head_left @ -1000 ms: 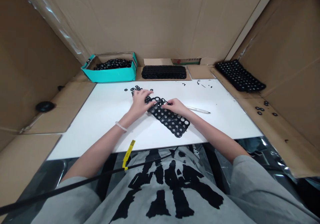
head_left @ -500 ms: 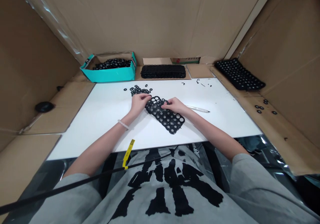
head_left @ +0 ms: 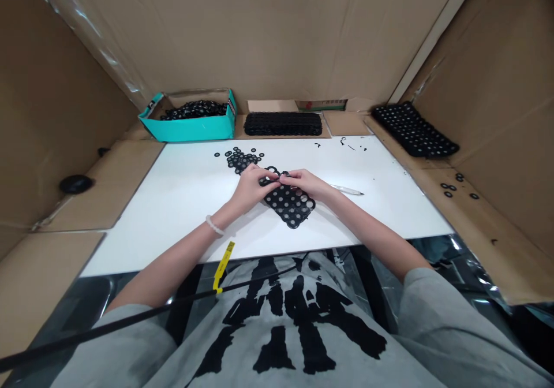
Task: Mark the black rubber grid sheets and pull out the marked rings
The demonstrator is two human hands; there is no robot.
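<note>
A black mesh piece with rows of round holes [head_left: 291, 204] lies slanted over the white board, its upper edge between my hands. My left hand [head_left: 255, 185] pinches that upper edge, thumb and fingers pressed together. Close beside it, my right hand [head_left: 306, 182] grips the same edge, fingertips nearly touching the left ones. Whether a small loose ring is between the fingertips is too small to tell. Just behind my left hand is a pile of small black rings [head_left: 240, 158].
A teal box [head_left: 190, 129] of black rings stands at the back left, beside a stack of black mesh [head_left: 283, 124]. A white pen [head_left: 347, 190] lies right of my hands. Another mesh piece [head_left: 415, 131] and loose rings [head_left: 448, 187] are on the right cardboard; a black round object [head_left: 76, 185] is left.
My left hand has moved right from beside the ring pile to the mesh edge, near my right hand. The mesh has shifted slightly left and is more covered by the fingers.
</note>
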